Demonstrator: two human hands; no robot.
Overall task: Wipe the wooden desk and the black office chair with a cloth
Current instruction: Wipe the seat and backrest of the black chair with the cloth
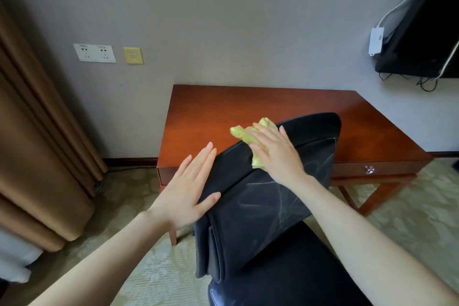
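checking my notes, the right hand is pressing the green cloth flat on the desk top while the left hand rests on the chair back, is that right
Not quite. The head view shows the right hand pressing the green cloth on the top of the black chair back, not the desk top. The left hand does rest on the chair back.

Both bare forearms are stretched forward. The left hand (pixel 190 187) is laid flat, fingers straight and close together, thumb spread out to its right. The right hand (pixel 275 154) is held palm down further ahead, fingers splayed and pressed flat, wrist slightly bent.
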